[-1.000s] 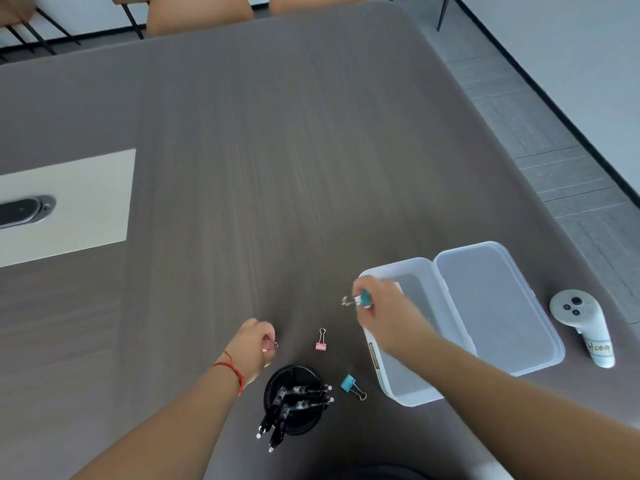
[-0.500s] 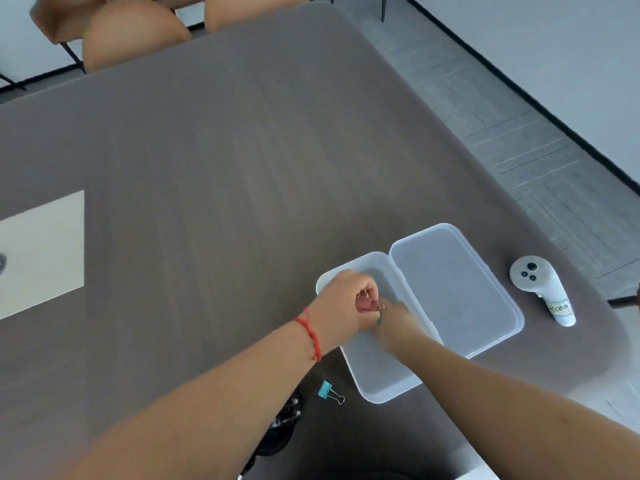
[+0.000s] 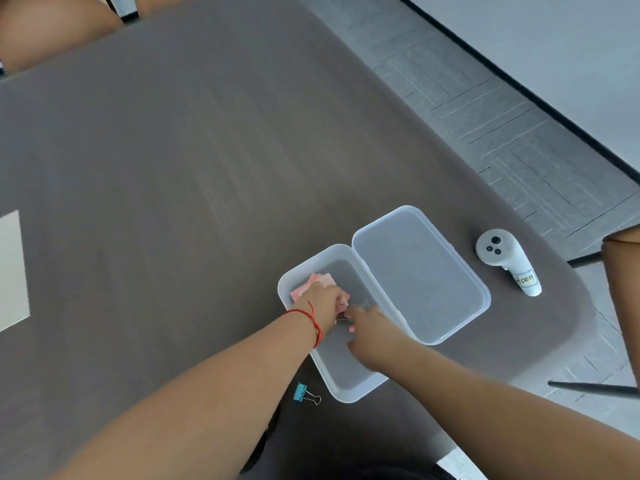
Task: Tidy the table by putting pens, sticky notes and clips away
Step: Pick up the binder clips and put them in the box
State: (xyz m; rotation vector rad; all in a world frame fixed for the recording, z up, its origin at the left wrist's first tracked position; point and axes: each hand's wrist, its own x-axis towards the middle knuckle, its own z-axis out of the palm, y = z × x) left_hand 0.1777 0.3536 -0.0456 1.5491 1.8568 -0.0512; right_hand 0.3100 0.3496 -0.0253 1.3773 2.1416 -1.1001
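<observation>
Both of my hands reach down into the clear plastic box, whose lid lies open to the right. Pink sticky notes lie in the box's far corner, partly under my left hand. That hand wears a red string at the wrist, and its fingers are curled on a pink binder clip whose wire handles show between the hands. My right hand is low in the box beside it; the teal clip it carried is hidden. Another blue binder clip lies on the table left of the box.
A white controller with a label lies right of the lid, near the table's rounded right edge. The black pen holder is mostly hidden under my left forearm. Chairs stand at the far end, and a pale panel is at the left.
Both hands carried their binder clips from the table into the box and have sunk lower inside it. My view has swung to the right; the pen holder slid under my left arm.
</observation>
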